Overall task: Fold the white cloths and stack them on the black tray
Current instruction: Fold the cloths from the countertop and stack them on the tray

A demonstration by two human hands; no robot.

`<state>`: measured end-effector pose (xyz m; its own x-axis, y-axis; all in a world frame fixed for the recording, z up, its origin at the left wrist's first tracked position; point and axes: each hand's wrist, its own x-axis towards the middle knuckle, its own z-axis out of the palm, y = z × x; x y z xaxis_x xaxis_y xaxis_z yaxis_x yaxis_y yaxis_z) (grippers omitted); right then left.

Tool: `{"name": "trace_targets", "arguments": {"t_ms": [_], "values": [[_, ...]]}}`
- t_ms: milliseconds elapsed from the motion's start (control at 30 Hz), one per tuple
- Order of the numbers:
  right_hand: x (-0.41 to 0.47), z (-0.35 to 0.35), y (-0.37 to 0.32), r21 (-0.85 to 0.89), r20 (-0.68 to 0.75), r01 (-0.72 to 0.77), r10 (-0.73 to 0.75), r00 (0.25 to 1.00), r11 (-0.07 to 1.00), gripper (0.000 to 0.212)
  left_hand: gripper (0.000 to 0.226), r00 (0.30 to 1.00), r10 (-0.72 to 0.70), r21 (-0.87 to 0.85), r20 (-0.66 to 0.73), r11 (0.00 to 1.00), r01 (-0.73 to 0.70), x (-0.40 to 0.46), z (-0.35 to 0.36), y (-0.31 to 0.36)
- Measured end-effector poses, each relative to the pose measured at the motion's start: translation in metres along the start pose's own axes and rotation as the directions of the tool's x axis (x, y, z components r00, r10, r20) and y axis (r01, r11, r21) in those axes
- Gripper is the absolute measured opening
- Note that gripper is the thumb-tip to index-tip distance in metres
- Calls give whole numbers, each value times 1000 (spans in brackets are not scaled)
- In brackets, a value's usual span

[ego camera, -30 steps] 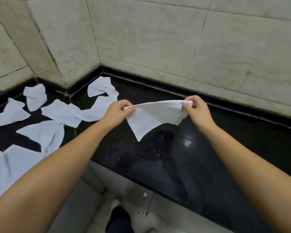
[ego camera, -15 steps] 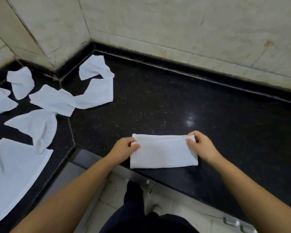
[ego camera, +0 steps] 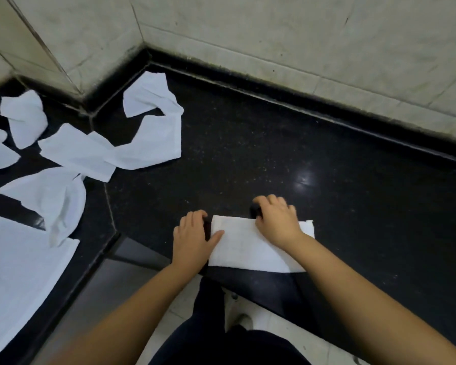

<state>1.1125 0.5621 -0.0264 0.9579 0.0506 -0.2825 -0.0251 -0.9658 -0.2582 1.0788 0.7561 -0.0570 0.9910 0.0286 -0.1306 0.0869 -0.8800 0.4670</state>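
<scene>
A folded white cloth [ego camera: 248,246] lies flat as a rectangle at the front edge of the black stone counter [ego camera: 274,154]. My left hand [ego camera: 192,238] holds its left edge, thumb on top and fingers curled at the far left corner. My right hand [ego camera: 277,219] lies over the cloth's right half, fingers curled over its far edge. The cloth's right end [ego camera: 307,229] sticks out past that hand. Several loose white cloths lie unfolded on the counter to the left, among them one crumpled cloth [ego camera: 153,96] in the corner and a large flat cloth [ego camera: 19,272]. No tray is in view.
Tiled walls [ego camera: 274,35] close the counter at the back and left. The counter's front edge [ego camera: 111,241] angles inward right of the large cloth. Below it are pale floor tiles [ego camera: 132,285] and my dark trouser leg [ego camera: 213,320]. Bare black stone stretches to the right [ego camera: 379,193].
The cloth went from hanging between both hands to lying folded at the counter's front edge. Since half a second ago my right hand slid left from the corner onto the cloth.
</scene>
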Motion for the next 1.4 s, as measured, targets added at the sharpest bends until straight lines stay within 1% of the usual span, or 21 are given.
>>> {"name": "trace_targets", "arguments": {"t_ms": [33, 100, 200, 267, 333, 400, 500, 533, 600, 633, 700, 733, 833, 967, 1033, 1100, 1167, 1267, 1333, 1400], "values": [[5, 5, -17, 37, 42, 76, -77, 996, 996, 40, 56, 1000, -18, 27, -3, 999, 18, -9, 1, -4], [12, 16, -43, 47, 93, 188, -191, 977, 981, 38, 66, 1000, -16, 76, -18, 997, 17, -27, 4, -11], [20, 22, -63, 3, 136, 252, -250, 959, 968, 31, 73, 999, -41, 136, -19, 990, 43, -43, 8, -16], [24, 20, -67, -20, 191, 285, -277, 942, 958, 24, 70, 998, -68, 181, 7, 981, 65, -45, 8, -15], [26, 13, -68, 44, 238, 259, -261, 935, 965, 18, 63, 997, -66, 162, 39, 985, 58, -43, 6, -11], [26, 3, -67, 155, 273, 203, -239, 932, 967, 12, 53, 997, -44, 103, 60, 994, 38, -39, 4, -7], [24, -10, -59, 266, 293, 164, -242, 925, 950, 6, 37, 996, -11, 80, 93, 997, 3, -29, 0, -4], [23, -14, -57, 293, 296, 157, -245, 923, 943, 7, 34, 995, -6, 82, 104, 997, -3, -26, -1, -2], [23, -23, -51, 320, 299, 152, -252, 920, 935, 19, 28, 991, -5, 70, 132, 998, -4, -20, -3, 3], [23, -28, -48, 311, 303, 156, -253, 919, 938, 26, 23, 989, -8, 49, 148, 999, 1, -17, -5, 7], [23, -36, -42, 249, 317, 177, -252, 914, 952, 30, 10, 983, -13, -11, 181, 1000, 15, -13, -9, 15], [23, -38, -39, 216, 323, 186, -250, 913, 959, 29, 4, 979, -16, -31, 205, 999, 23, -11, -10, 19], [22, -35, -35, 201, 292, 192, -245, 924, 961, 23, 2, 970, -35, -22, 242, 999, 41, -11, -11, 25], [17, -13, -44, 243, 163, 206, -249, 955, 948, 16, 4, 972, -96, -12, 214, 995, 101, -21, -9, 19], [15, -4, -51, 264, 143, 199, -242, 960, 944, 17, 3, 973, -114, -13, 200, 993, 119, -27, -9, 16], [14, 4, -55, 252, 156, 193, -237, 959, 948, 20, 4, 976, -126, -15, 176, 991, 131, -32, -10, 13], [15, 13, -56, 171, 183, 240, -270, 945, 955, 27, 11, 980, -129, 11, 152, 992, 129, -35, -9, 11], [17, 23, -56, 57, 202, 288, -294, 934, 956, 41, 21, 984, -135, 112, 115, 986, 123, -40, -7, 7], [19, 25, -58, 17, 189, 287, -285, 940, 958, 42, 23, 982, -142, 145, 121, 982, 124, -42, -6, 4], [21, 26, -62, -54, 199, 318, -302, 932, 947, 37, 24, 981, -148, 158, 127, 979, 127, -43, -7, 2]]}}
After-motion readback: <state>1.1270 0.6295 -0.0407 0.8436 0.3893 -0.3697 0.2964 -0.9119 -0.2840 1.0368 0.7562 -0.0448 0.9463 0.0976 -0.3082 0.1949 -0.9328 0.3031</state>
